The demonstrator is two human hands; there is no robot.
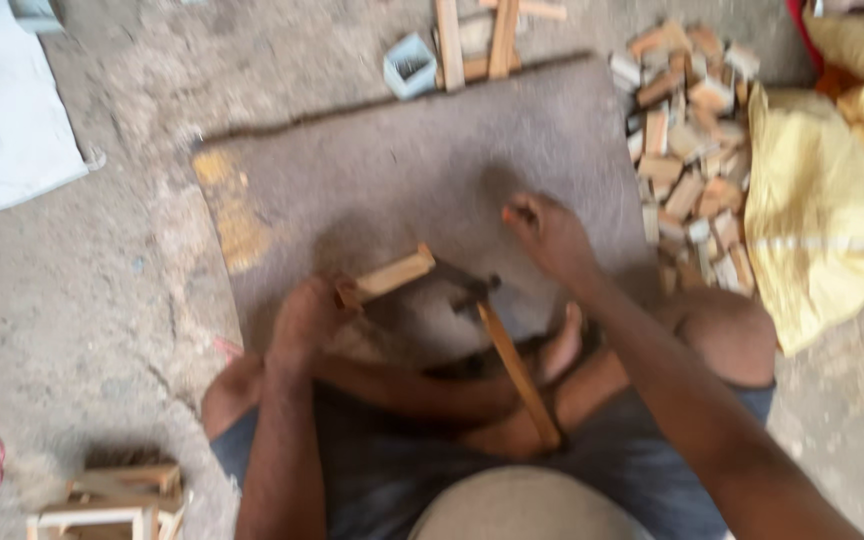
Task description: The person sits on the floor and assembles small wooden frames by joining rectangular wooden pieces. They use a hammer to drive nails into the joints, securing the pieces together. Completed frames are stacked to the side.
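The person sits cross-legged on the floor (102, 300), knees spread, with a grey mat (402, 170) laid out in front of them. The left hand (304, 318) is closed around the near end of a short wooden block (392, 275), which points toward two o'clock from that hand and sits just above the mat. The right hand (549, 238) is up at about one o'clock from the block, its fingers curled in; the blur hides whether they pinch anything, though a small orange speck shows at the fingertips. A hammer (512, 365) lies between the hands, its dark head (472, 285) just beside the block's far end and its long wooden handle running toward five o'clock across the person's bare foot. At two o'clock on the mat's edge lies a heap of small wood offcuts (687, 150), with a yellow sack (822, 220) touching it. A small pale blue box (410, 66) stands at twelve o'clock beside some wooden strips (477, 40).
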